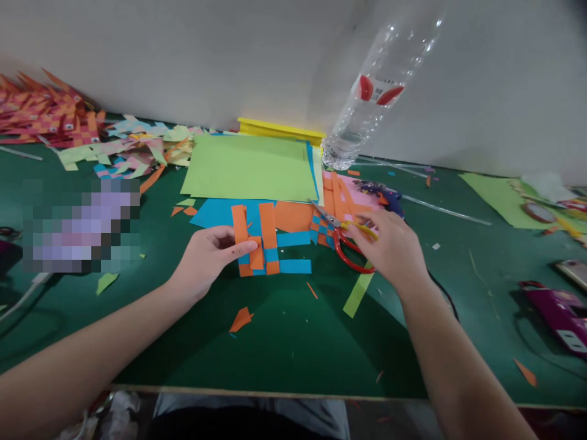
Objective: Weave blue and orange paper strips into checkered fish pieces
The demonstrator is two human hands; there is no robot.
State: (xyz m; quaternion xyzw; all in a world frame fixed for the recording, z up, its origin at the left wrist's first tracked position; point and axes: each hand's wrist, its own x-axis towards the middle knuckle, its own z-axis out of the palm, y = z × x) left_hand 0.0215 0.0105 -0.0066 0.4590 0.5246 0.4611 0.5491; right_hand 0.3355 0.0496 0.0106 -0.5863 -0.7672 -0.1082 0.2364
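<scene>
My left hand pinches a small weave of orange and blue paper strips, thumb on top of it, just above the green table. My right hand rests over a pair of scissors with red and yellow handles, fingers curled at the handles; the blades point left toward the weave. Whether the fingers grip the scissors is unclear.
Green, blue and orange paper sheets lie behind the weave, with a yellow box behind them. A clear plastic bottle stands at the back. Woven paper pieces are piled at the far left. Paper scraps dot the table; a purple device lies right.
</scene>
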